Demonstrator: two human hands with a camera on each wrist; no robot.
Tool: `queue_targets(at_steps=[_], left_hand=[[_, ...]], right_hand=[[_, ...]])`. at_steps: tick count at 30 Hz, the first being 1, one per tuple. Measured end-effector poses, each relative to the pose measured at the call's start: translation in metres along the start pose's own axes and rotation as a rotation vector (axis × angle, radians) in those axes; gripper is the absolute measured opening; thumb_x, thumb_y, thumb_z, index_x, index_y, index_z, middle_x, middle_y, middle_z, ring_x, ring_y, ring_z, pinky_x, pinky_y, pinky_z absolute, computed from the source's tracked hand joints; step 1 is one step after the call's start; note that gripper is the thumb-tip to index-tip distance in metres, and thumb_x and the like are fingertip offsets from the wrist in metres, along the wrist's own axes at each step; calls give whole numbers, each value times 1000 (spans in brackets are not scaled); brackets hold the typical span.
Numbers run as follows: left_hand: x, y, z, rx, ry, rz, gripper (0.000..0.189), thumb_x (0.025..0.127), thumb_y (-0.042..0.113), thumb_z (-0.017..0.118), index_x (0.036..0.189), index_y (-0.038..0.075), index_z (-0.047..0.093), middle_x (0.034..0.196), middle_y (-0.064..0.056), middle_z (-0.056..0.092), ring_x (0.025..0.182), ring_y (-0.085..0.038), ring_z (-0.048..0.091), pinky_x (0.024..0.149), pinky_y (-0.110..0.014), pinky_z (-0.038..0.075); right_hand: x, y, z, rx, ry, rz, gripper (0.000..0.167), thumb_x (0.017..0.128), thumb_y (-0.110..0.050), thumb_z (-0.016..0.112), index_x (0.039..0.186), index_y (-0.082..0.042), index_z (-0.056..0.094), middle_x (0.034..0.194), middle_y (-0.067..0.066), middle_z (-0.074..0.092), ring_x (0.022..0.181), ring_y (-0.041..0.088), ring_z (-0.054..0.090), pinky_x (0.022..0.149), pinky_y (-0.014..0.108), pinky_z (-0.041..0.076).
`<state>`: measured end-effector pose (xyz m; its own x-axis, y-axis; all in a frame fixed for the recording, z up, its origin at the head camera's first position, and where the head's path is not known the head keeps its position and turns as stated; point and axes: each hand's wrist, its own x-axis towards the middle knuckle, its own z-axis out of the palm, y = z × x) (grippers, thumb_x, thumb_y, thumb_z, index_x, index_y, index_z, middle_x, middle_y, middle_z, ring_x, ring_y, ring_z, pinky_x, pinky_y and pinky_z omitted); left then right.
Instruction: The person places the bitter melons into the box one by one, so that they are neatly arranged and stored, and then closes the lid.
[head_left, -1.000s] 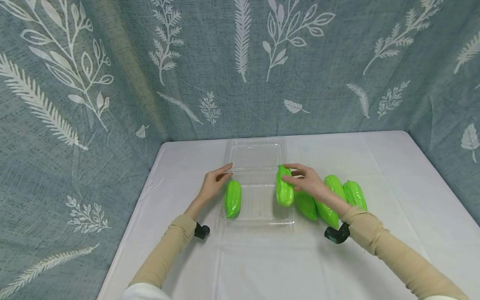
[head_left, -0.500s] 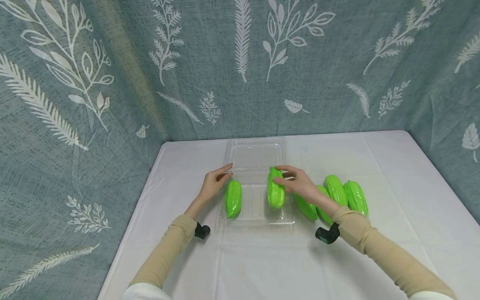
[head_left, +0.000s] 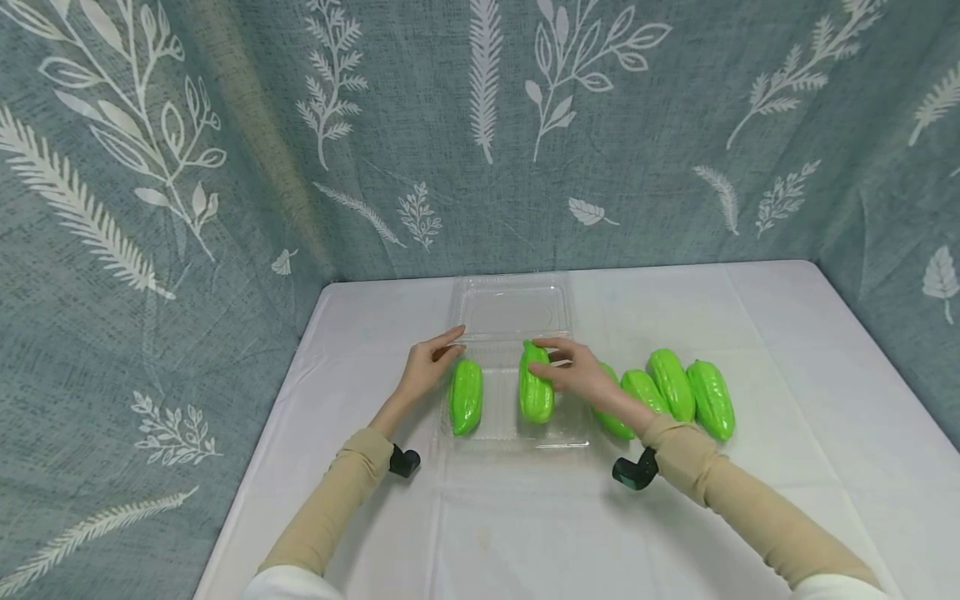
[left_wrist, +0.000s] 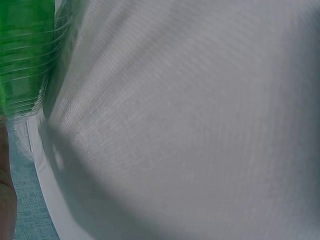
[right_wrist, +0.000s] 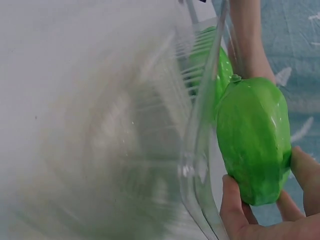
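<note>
A clear plastic clamshell container point(head_left: 501, 421) lies opened on the table, its lid point(head_left: 512, 304) folded back. My left hand point(head_left: 423, 368) grips its left edge near the hinge, thumb and index finger at the rim. A glossy green ridged fruit point(head_left: 467, 398), long and smooth-skinned, lies along the container's left side. Over the right half, my right hand point(head_left: 573, 372) holds a similar fruit point(head_left: 536, 387) with its stem end pointing away. In the right wrist view, fingers and thumb clasp this fruit point(right_wrist: 254, 140) above the rim point(right_wrist: 192, 160). Contact with the container floor cannot be seen.
Several more green fruits point(head_left: 671, 385) lie right of the container, one partly behind my right forearm. A white cloth covers the table point(head_left: 517, 517). A patterned blue-green curtain point(head_left: 450, 125) stands behind and at both sides.
My right hand has carried its fruit leftward and slightly nearer, from the container's right edge to over its right half. The left hand, container and other fruits have stayed put.
</note>
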<state>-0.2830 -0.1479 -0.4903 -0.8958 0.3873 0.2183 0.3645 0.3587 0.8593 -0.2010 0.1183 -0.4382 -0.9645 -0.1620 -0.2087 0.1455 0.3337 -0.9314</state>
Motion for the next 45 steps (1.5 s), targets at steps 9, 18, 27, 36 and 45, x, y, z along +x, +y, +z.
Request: queue_targets(at_steps=[9,18,27,36,45], left_hand=[[0,1,0,15,-7,-17,38,96,11,56,133,3,54,141,-13,50,116,-29,61,99,-34,52],[-1,2,1,1,-7,-15,38,96,10,55,133,2,54,141,-14,50,115,-31,61,98,-35,52],[-1,4,0,6,1,-38,37,96,9,55,133,3,54,140,-13,50,115,-30,61,98,-36,52],[-1,6,0,6,-1,-36,37,96,7,54,133,2,53,141,-15,50,116,-32,60,99,-37,52],[0,3,0,10,-5,-32,37,96,8,54,133,1,53,140,-14,50,115,-31,61,99,-35,52]], right_hand=[[7,3,15,-1,19,13,55,89,-27,67,138,-11,48,133,23,51,121,36,52,79,31,60],[15,9,29,-19,23,30,54,89,-28,67,137,-12,50,134,23,50,121,37,52,78,31,61],[18,12,39,-46,36,49,52,87,-31,69,135,-15,53,133,18,53,121,34,52,80,31,60],[18,15,49,-68,63,45,51,87,-31,69,133,-15,54,130,20,55,119,35,53,86,39,58],[20,15,59,-69,105,-7,48,86,-27,70,129,-11,57,122,21,60,110,33,58,81,37,59]])
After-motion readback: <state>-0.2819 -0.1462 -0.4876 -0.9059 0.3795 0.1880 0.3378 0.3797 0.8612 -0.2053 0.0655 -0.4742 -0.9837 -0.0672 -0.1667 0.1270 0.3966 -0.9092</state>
